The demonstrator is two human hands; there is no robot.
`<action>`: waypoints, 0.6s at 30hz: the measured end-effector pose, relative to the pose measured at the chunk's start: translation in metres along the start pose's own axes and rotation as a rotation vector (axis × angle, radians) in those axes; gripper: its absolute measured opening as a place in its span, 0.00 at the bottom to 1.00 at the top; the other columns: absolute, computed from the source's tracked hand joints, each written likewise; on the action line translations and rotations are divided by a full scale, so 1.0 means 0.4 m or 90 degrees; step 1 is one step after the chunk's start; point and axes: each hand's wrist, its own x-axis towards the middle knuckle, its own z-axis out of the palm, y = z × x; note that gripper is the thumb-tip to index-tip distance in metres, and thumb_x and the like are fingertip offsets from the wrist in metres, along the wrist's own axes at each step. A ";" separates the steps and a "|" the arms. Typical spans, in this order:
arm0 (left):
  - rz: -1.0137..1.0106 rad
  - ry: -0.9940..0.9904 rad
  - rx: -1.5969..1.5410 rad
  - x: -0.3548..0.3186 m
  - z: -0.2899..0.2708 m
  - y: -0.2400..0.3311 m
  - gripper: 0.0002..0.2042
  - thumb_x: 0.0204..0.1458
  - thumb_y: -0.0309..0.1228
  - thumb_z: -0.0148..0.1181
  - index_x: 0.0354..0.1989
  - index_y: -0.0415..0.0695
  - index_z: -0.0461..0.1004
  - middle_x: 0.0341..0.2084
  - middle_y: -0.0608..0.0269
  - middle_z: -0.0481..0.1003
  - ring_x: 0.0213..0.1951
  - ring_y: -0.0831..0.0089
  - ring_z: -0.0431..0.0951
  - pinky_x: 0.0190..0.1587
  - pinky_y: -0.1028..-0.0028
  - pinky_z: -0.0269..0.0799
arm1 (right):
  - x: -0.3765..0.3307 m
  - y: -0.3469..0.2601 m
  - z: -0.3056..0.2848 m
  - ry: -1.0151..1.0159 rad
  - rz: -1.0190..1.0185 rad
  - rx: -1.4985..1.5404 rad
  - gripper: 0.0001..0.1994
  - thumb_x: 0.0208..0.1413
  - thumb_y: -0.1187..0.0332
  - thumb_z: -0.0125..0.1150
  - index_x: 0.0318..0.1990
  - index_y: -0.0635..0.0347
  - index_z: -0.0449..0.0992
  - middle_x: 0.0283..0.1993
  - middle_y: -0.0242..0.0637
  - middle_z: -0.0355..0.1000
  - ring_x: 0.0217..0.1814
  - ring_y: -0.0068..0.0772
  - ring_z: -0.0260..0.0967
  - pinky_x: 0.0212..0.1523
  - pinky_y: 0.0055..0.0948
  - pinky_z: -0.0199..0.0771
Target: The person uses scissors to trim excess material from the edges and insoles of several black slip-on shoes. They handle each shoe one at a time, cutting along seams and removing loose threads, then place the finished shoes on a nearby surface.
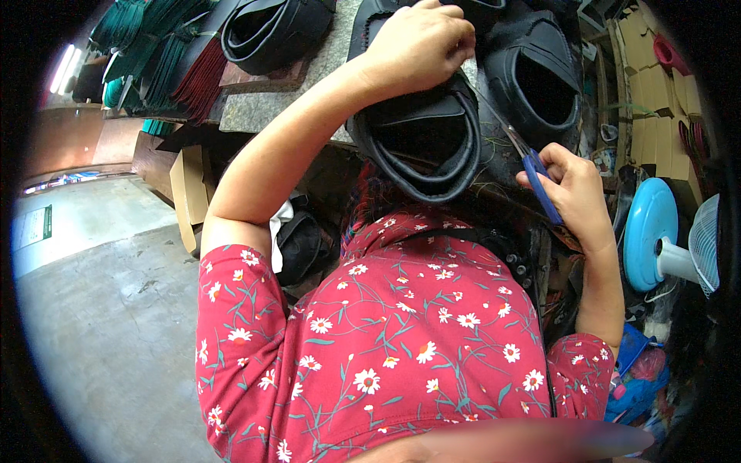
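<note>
Cardboard box [187, 193]: one, left side, inside hidden.
Left hand [421, 48]: curled; cannot tell its grip.
Right hand [573, 185]: holding scissors [533, 165], one pair.
Black shoe uppers [413, 113]: at least three, one top middle under left hand.

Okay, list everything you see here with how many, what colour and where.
Shoe upper: one, black, top centre
Scissors: one pair, blue handles, right of centre
Other shoe uppers: at least two, black, upper left and upper right
Strips: several bundles, green and dark red, upper left
Worktop: one, speckled grey, top
Cardboard box: one, brown, left
Fan: one, blue and white, right
Floor: one, grey, lower left
Right-edge clutter: uncountable, mixed colours
Shirt: one, red with flowers, lower centre
Hands: two, bare; left hand over the central upper, right hand holding the scissors
</note>
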 end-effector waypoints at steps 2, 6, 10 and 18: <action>-0.028 0.027 -0.021 0.005 -0.001 -0.012 0.06 0.53 0.30 0.60 0.31 0.39 0.77 0.32 0.51 0.74 0.41 0.50 0.73 0.46 0.58 0.69 | 0.003 0.018 -0.006 0.006 0.010 0.015 0.16 0.50 0.56 0.74 0.29 0.59 0.77 0.13 0.29 0.62 0.15 0.19 0.54 0.19 0.27 0.51; -0.048 -0.053 0.069 0.013 -0.010 -0.025 0.21 0.62 0.48 0.53 0.42 0.42 0.83 0.34 0.51 0.81 0.39 0.50 0.81 0.45 0.57 0.76 | 0.003 0.060 0.011 0.027 0.050 0.120 0.15 0.49 0.60 0.76 0.28 0.59 0.77 0.13 0.22 0.59 0.16 0.12 0.50 0.19 0.24 0.45; -0.051 -0.259 0.144 0.011 -0.026 -0.005 0.20 0.50 0.48 0.59 0.35 0.42 0.85 0.32 0.50 0.82 0.39 0.51 0.83 0.46 0.58 0.78 | 0.003 0.092 0.008 0.000 0.068 0.147 0.09 0.53 0.69 0.73 0.34 0.62 0.77 0.16 0.22 0.67 0.17 0.11 0.63 0.20 0.17 0.59; -0.146 -0.210 0.015 -0.004 -0.014 0.001 0.15 0.56 0.41 0.60 0.41 0.42 0.81 0.34 0.51 0.80 0.40 0.51 0.80 0.49 0.61 0.75 | 0.004 0.073 -0.001 -0.092 0.063 0.271 0.09 0.53 0.70 0.71 0.35 0.63 0.76 0.20 0.25 0.69 0.21 0.11 0.64 0.22 0.17 0.60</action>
